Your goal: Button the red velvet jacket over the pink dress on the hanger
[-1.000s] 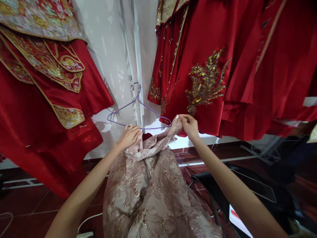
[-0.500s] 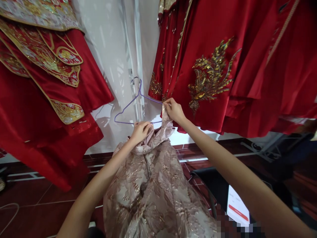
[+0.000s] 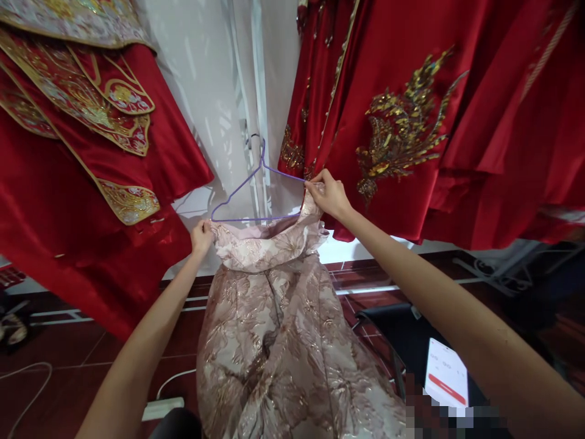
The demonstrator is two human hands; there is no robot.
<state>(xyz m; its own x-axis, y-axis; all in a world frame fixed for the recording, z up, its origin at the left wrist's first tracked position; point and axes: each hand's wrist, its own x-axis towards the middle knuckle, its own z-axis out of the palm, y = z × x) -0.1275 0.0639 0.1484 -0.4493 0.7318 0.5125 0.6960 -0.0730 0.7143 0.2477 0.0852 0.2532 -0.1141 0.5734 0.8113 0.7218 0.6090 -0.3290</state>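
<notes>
A pink and gold brocade dress (image 3: 269, 317) hangs down in front of me, its neckline stretched wide between both hands. Closed on the left shoulder edge of the dress is my left hand (image 3: 201, 236), just below the left end of a purple wire hanger (image 3: 237, 189). My right hand (image 3: 329, 194) pinches the right shoulder strap of the dress, which is around the hanger's right end. The left end of the hanger is bare. Its hook (image 3: 254, 141) is up against a white upright pole.
Red embroidered garments hang on the left (image 3: 178, 152) and on the right (image 3: 402, 201). A lit phone (image 3: 446, 373) lies on a black chair (image 3: 388, 323) at lower right. A white power strip (image 3: 163, 408) with a cable is on the dark red tiled floor (image 3: 100, 360).
My left hand has moved left from the middle of the neckline to its left shoulder edge, spreading the neckline open. My right hand stays at the right strap.
</notes>
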